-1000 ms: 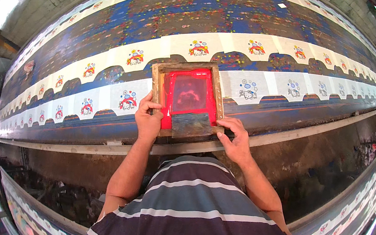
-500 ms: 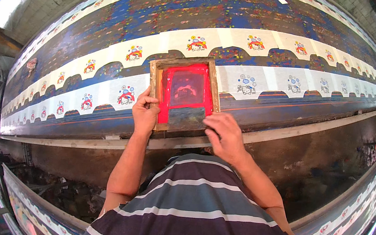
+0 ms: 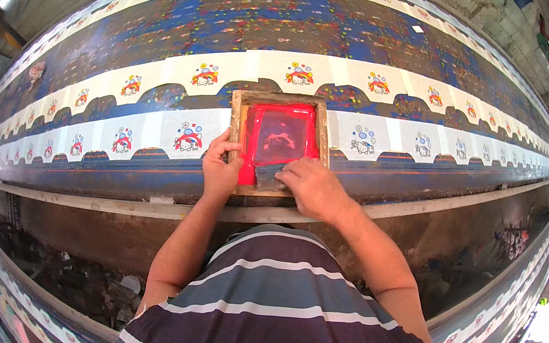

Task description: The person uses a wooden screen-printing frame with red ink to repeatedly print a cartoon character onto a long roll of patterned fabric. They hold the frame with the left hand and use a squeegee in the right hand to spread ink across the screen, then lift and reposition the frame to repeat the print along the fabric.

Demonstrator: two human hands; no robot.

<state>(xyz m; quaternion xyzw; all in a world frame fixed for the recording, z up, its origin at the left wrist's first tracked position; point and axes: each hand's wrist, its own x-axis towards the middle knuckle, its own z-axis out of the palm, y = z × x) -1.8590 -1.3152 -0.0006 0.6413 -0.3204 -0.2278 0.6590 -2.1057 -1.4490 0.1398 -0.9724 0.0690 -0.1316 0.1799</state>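
Note:
A wooden-framed printing screen [image 3: 322, 133] lies over the near row of pale fabric pieces, with red ink around its mesh window [image 3: 280, 137]. Against the frame's left side my left hand [image 3: 221, 170] is closed, fingers wrapped over the wood. My right hand [image 3: 315, 187] pinches a dark, flat squeegee [image 3: 269, 176] inside the near end of the frame. Left of the screen, a fabric piece [image 3: 170, 133] carries a cartoon print with red in it. To the right, another piece [image 3: 349, 127] shows its print in blue and dark lines without red. The fabric beneath the screen is mostly hidden.
The long table [image 3: 258, 30] is spotted with coloured ink and holds several rows of printed pieces. A pale ledge [image 3: 104, 204] runs along its near edge. Behind me, more tables with printed pieces [image 3: 467, 339] show at the lower corners.
My right hand has moved left and inward and now grips the squeegee. My left hand stays on the frame. The whole view has shifted slightly.

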